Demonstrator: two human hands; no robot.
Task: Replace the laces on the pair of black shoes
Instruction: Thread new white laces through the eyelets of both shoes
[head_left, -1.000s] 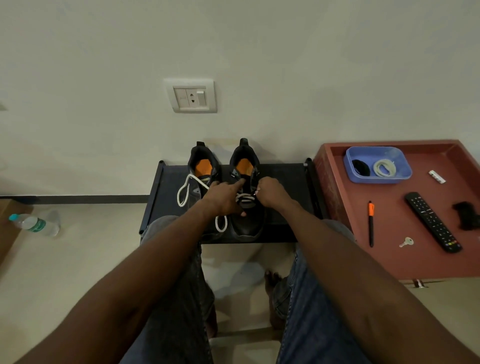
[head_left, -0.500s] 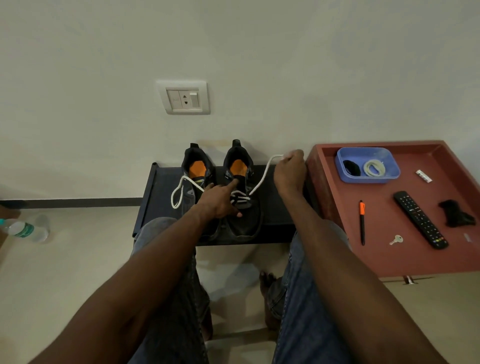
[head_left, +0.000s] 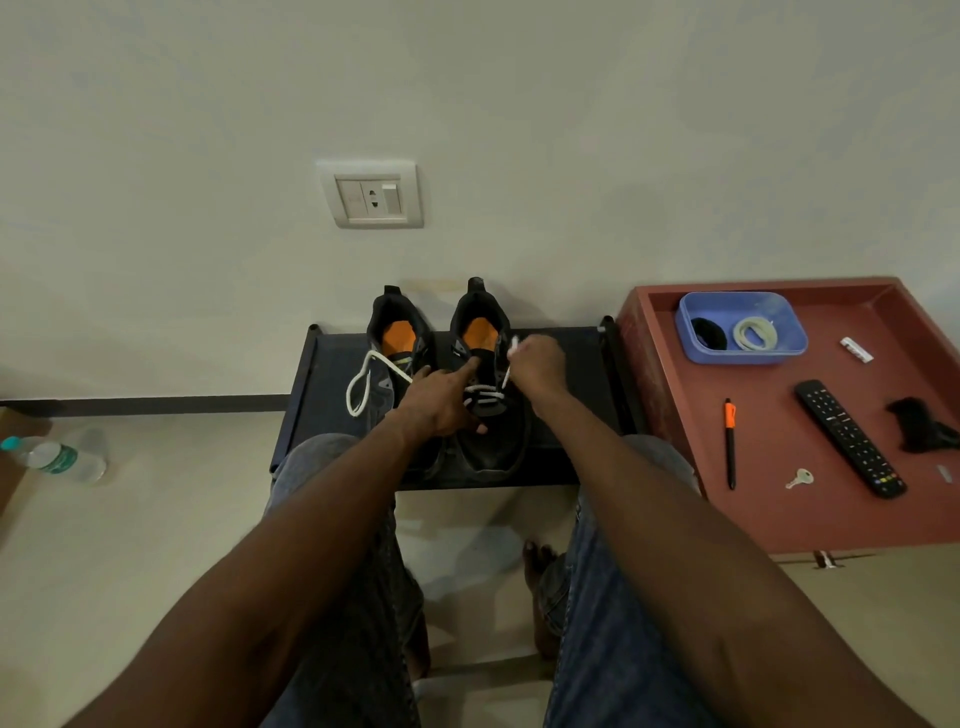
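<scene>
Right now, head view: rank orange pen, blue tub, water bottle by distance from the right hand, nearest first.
From the right hand, which pinches the white lace:
1. Blue tub, on the red tray, back right.
2. Orange pen, on the tray, nearer the person; close to the tub's range, but slightly farther.
3. Water bottle, lying on the floor, far left.

Two black shoes (head_left: 467, 384) with orange insoles stand on a black bench (head_left: 566, 364), and a white lace (head_left: 366, 387) crosses them. The reddish-brown tray (head_left: 883, 525) carries a blue box (head_left: 795, 338), a black pen (head_left: 730, 441) with an orange cap, a black remote (head_left: 849, 439) and a silver key (head_left: 800, 478). Jeans (head_left: 613, 649) are blue.
</scene>
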